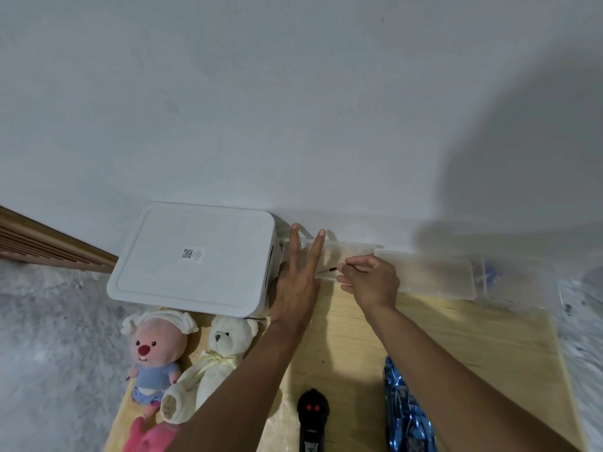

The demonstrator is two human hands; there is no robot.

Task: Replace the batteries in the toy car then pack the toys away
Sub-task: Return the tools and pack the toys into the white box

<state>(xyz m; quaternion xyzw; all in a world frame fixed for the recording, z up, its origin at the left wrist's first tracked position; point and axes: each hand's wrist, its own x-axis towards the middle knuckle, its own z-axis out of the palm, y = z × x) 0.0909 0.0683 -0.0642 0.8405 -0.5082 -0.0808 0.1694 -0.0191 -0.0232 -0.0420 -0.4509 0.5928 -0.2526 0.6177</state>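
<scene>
The blue toy car (408, 415) lies at the near right of the wooden board, partly behind my right forearm. A black remote control (312, 419) rests to its left. My left hand (295, 282) lies flat, fingers spread, on a clear plastic box (342, 252) by the wall. My right hand (370, 282) pinches a thin small screwdriver (328, 271) over that box, its dark tip pointing left. A pink plush doll (153, 357) and a white teddy bear (212, 360) lie at the near left.
A white lidded storage bin (195, 256) stands against the wall at the left. A clear lid (430, 275) and another clear container (509, 282) sit to the right along the wall. The wooden board (456, 331) lies on grey carpet (49, 337).
</scene>
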